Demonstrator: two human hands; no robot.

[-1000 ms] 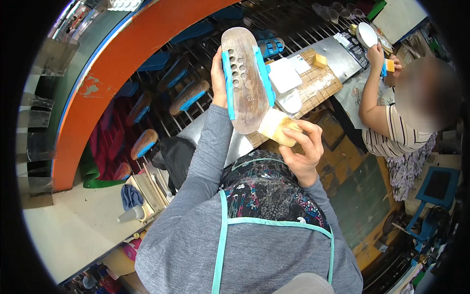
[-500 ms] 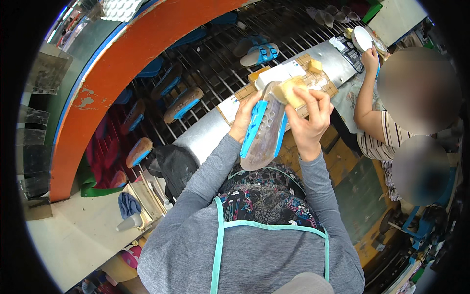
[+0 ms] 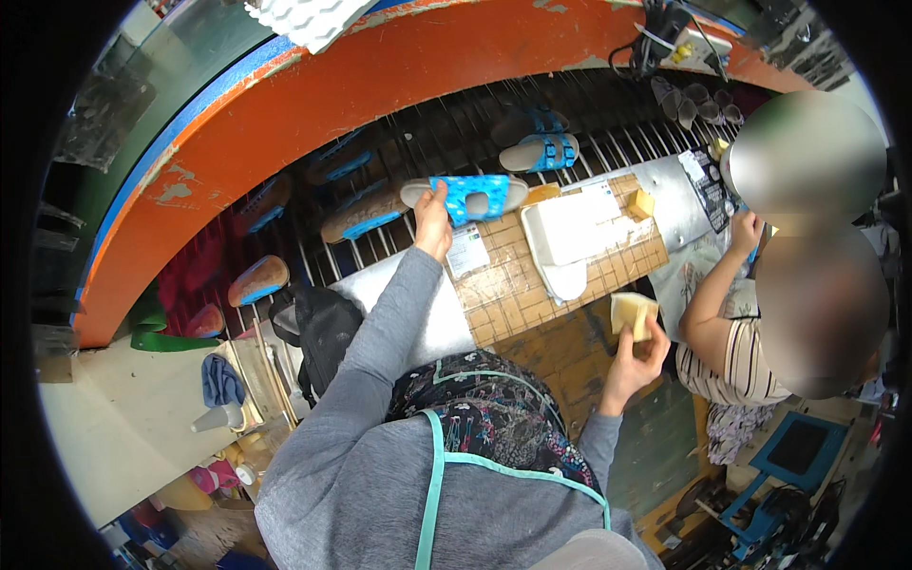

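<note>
Nearest the wearer, the right hand is raised beside the body, fingers clenched around a pale yellow sponge block, which sits above the wooden floor area beside the bench. Further out, the left arm is extended forward; the left hand grasps a blue-strapped sandal by its heel end, holding it roughly level over the metal rod rack, just beyond the far edge of the gridded work board. A white tray lies on that board, with a small yellow block near its far corner. Beyond the held sandal, another pair of blue-strapped sandals rests on the rack. To the right, a second person's arm reaches toward the bench.
</note>
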